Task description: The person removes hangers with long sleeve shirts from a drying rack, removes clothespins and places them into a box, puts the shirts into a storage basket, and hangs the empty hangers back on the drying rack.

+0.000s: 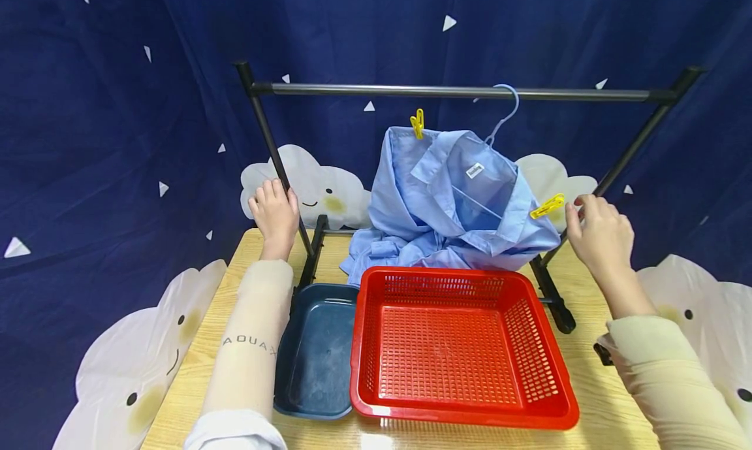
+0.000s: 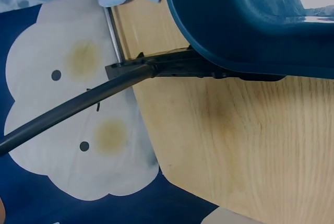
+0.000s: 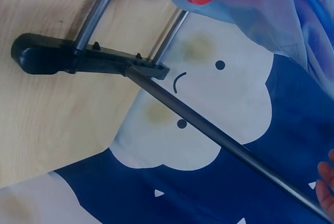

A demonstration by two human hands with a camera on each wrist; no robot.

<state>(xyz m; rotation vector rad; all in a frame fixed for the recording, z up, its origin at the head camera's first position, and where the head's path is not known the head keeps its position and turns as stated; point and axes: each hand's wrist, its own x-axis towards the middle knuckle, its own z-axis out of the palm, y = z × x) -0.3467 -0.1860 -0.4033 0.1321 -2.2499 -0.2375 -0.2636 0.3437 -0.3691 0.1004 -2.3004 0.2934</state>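
Observation:
A light blue shirt (image 1: pixel 446 202) hangs by a pale blue hanger (image 1: pixel 505 117) from the rail of a black clothes rack (image 1: pixel 388 91). One yellow clothespin (image 1: pixel 418 123) clips its upper left part, and another yellow clothespin (image 1: pixel 547 206) its right side. My right hand (image 1: pixel 602 234) is just right of that second clothespin, thumb apart from the fingers, with nothing visible in it. Its fingertips (image 3: pixel 326 182) show at the right wrist view's edge. Beside the rack's left post, my left hand (image 1: pixel 275 215) is raised with nothing visible in it; whether it touches the post I cannot tell.
A red perforated basket (image 1: pixel 464 418) stands on the wooden table (image 1: pixel 188 398) in front of the shirt. Left of it is a dark blue basin (image 1: pixel 317 407). The rack's black feet (image 1: pixel 555 300) rest on the table. A navy curtain (image 1: pixel 147 110) hangs behind.

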